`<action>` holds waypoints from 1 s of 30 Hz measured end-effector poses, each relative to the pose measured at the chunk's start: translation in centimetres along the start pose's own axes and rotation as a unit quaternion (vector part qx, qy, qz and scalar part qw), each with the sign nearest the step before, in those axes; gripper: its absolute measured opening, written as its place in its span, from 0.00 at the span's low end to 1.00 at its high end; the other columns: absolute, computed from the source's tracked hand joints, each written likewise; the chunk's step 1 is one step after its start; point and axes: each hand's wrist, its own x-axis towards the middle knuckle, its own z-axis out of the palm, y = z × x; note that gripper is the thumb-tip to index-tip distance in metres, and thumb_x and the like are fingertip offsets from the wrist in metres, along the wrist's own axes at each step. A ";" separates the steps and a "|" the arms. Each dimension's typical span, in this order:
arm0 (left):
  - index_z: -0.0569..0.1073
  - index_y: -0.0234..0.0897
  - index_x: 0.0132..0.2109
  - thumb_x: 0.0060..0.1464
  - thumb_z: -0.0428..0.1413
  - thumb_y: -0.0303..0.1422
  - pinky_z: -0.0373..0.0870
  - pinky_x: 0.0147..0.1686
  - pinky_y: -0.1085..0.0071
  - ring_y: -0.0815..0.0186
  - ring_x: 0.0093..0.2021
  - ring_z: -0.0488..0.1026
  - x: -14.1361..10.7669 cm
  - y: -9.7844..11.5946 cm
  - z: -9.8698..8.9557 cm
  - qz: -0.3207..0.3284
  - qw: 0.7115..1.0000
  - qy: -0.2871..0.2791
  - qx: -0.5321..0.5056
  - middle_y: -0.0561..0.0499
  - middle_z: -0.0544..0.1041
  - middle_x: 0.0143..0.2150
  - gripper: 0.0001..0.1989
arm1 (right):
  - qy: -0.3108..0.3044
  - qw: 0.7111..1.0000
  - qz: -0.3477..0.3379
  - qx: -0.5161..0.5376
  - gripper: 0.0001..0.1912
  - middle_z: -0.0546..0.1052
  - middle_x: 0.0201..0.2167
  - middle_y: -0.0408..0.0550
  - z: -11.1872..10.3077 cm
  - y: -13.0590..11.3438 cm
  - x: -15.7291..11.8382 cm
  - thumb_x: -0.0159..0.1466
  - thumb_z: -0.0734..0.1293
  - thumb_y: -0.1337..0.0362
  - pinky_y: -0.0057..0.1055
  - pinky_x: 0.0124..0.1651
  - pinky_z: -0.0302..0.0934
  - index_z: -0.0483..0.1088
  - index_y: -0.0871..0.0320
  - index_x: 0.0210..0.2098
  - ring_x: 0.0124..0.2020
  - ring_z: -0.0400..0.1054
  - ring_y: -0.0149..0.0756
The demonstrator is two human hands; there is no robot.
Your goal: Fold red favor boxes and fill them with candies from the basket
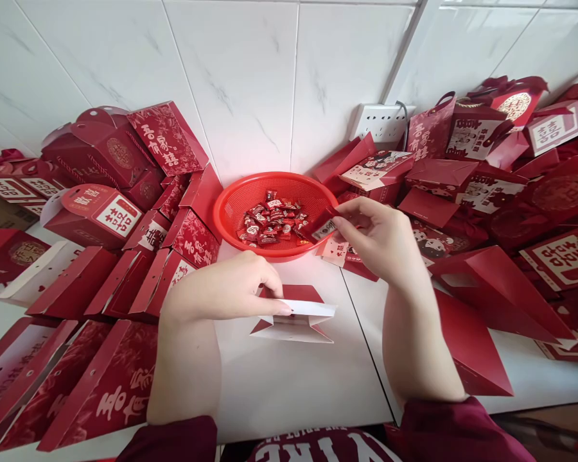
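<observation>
In the middle of the white table, my left hand point(241, 289) pinches the white-lined top edge of a small red paper gift bag point(301, 330), whose mouth faces me and stands open. My right hand point(373, 234) is raised over the right rim of a red plastic basket point(228, 208). Between its thumb and fingers is a dark red wrapped candy packet point(322, 226) with pale lettering. Many small wrapped candies point(274, 221) lie heaped on the bottom of the basket. The far side of the gift bag is partly hidden by my left hand.
Red gift boxes point(96, 215) and upright paper bags point(110, 391) crowd the left side. More boxes and bags point(481, 186) pile up on the right, some lying flat. A white power strip point(378, 122) rests against the tiled wall point(250, 83) behind the basket.
</observation>
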 end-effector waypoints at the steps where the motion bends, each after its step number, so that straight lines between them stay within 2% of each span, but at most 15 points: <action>1: 0.78 0.37 0.30 0.58 0.54 0.39 0.59 0.30 0.74 0.70 0.28 0.70 0.0 0.0 0.0 0.001 1.000 0.000 0.004 0.53 0.78 0.29 0.14 | 0.013 1.000 -0.007 -0.025 0.08 0.77 0.36 0.48 0.4 0.3 0.3 0.64 0.65 0.65 0.34 0.38 0.68 0.72 0.56 0.42 0.35 0.73 0.38; 4: 0.78 0.36 0.29 0.59 0.52 0.42 0.59 0.29 0.74 0.70 0.28 0.70 -0.1 0.1 0.0 -0.003 1.000 -0.002 0.002 0.53 0.78 0.29 0.17 | -0.001 0.997 -0.028 -0.069 0.11 0.77 0.45 0.49 0.7 0.2 0.5 0.64 0.64 0.66 0.34 0.40 0.67 0.72 0.57 0.46 0.41 0.72 0.39; 7: 0.76 0.35 0.28 0.60 0.50 0.43 0.58 0.26 0.74 0.71 0.25 0.68 -0.1 0.0 -0.1 -0.010 1.000 0.007 -0.007 0.53 0.76 0.27 0.20 | -0.060 0.995 -0.043 -0.065 0.09 0.78 0.42 0.47 0.0 -0.6 0.2 0.67 0.63 0.63 0.31 0.40 0.66 0.72 0.57 0.45 0.42 0.72 0.37; 9: 0.77 0.35 0.30 0.61 0.49 0.42 0.58 0.26 0.74 0.71 0.25 0.68 -0.2 0.0 -0.2 -0.013 1.000 0.026 0.000 0.53 0.76 0.26 0.19 | -0.152 0.985 -0.066 -0.041 0.10 0.78 0.41 0.46 -0.7 -1.3 -0.2 0.68 0.63 0.61 0.29 0.41 0.64 0.72 0.57 0.45 0.41 0.72 0.36; 12: 0.79 0.36 0.37 0.60 0.50 0.40 0.63 0.31 0.75 0.69 0.30 0.72 -0.3 -0.2 -0.5 -0.031 0.997 0.070 -0.004 0.53 0.78 0.31 0.16 | -0.342 0.933 -0.109 -0.008 0.11 0.78 0.40 0.45 -1.2 -2.0 -0.7 0.68 0.64 0.61 0.28 0.42 0.63 0.71 0.57 0.47 0.39 0.71 0.33; 14: 0.78 0.41 0.46 0.59 0.52 0.41 0.67 0.37 0.76 0.66 0.38 0.74 -0.5 -0.6 -0.6 -0.060 0.990 0.126 -0.030 0.53 0.80 0.40 0.15 | -0.396 0.910 -0.124 -0.017 0.09 0.78 0.37 0.43 -1.0 -2.3 -1.1 0.67 0.64 0.65 0.26 0.40 0.61 0.71 0.56 0.47 0.36 0.71 0.31; 16: 0.75 0.46 0.52 0.58 0.53 0.44 0.69 0.42 0.75 0.65 0.44 0.75 -0.7 -1.1 -0.8 -0.103 0.973 0.200 -0.051 0.53 0.79 0.48 0.18 | -0.377 0.916 -0.122 -0.053 0.07 0.77 0.32 0.40 -0.5 -2.3 -1.3 0.66 0.63 0.68 0.26 0.37 0.59 0.71 0.55 0.43 0.31 0.69 0.29; 18: 0.75 0.48 0.53 0.57 0.53 0.47 0.70 0.44 0.75 0.64 0.46 0.74 -0.7 -2.0 -1.4 -0.145 0.953 0.263 -0.047 0.54 0.78 0.50 0.19 | -0.333 0.932 -0.110 -0.094 0.06 0.75 0.29 0.38 0.1 -2.1 -1.3 0.67 0.62 0.69 0.26 0.34 0.56 0.70 0.55 0.39 0.29 0.66 0.28; 20: 0.76 0.49 0.51 0.56 0.53 0.48 0.70 0.46 0.73 0.63 0.46 0.75 -0.1 -2.9 -2.7 -0.174 0.938 0.300 -0.021 0.54 0.78 0.49 0.19 | -0.289 0.943 -0.098 -0.134 0.05 0.74 0.30 0.39 0.4 -1.7 -1.0 0.67 0.62 0.68 0.26 0.32 0.54 0.69 0.55 0.38 0.29 0.65 0.29; 22: 0.77 0.49 0.50 0.55 0.53 0.48 0.69 0.48 0.72 0.62 0.46 0.75 1.4 -3.9 -4.9 -0.180 0.930 0.321 0.012 0.54 0.79 0.48 0.19 | -0.242 0.950 -0.085 -0.177 0.03 0.73 0.30 0.40 0.4 -1.2 -0.7 0.66 0.63 0.67 0.27 0.31 0.52 0.69 0.55 0.38 0.30 0.65 0.30; 24: 0.77 0.46 0.49 0.55 0.54 0.46 0.68 0.50 0.70 0.62 0.48 0.75 3.9 -4.8 -7.5 -0.180 0.927 0.329 0.031 0.53 0.78 0.50 0.18 | -0.212 0.952 -0.073 -0.209 0.03 0.73 0.30 0.41 0.1 -0.7 -0.4 0.66 0.63 0.67 0.27 0.31 0.51 0.68 0.55 0.38 0.30 0.64 0.31; 26: 0.76 0.41 0.49 0.55 0.55 0.43 0.71 0.45 0.68 0.60 0.44 0.76 7.2 -5.8 -9.7 -0.242 0.919 0.308 0.038 0.48 0.79 0.47 0.18 | -0.207 0.952 -0.072 -0.214 0.03 0.72 0.30 0.41 -0.3 -0.4 -0.3 0.66 0.62 0.66 0.27 0.31 0.51 0.68 0.55 0.37 0.30 0.65 0.31; 27: 0.75 0.39 0.50 0.55 0.55 0.41 0.71 0.43 0.67 0.58 0.43 0.77 8.9 -6.3 -10.5 -0.292 0.912 0.285 0.040 0.46 0.79 0.45 0.18 | -0.209 0.952 -0.075 -0.211 0.03 0.72 0.30 0.40 -0.5 -0.3 -0.3 0.67 0.62 0.66 0.27 0.31 0.51 0.67 0.55 0.36 0.30 0.65 0.30; 30: 0.74 0.31 0.48 0.53 0.59 0.38 0.73 0.38 0.63 0.55 0.40 0.77 13.3 -8.1 -11.1 -0.341 0.905 0.252 0.042 0.40 0.79 0.38 0.19 | -0.221 0.950 -0.084 -0.202 0.06 0.72 0.30 0.40 -1.0 -0.3 -0.3 0.68 0.61 0.65 0.27 0.31 0.51 0.66 0.56 0.33 0.30 0.64 0.30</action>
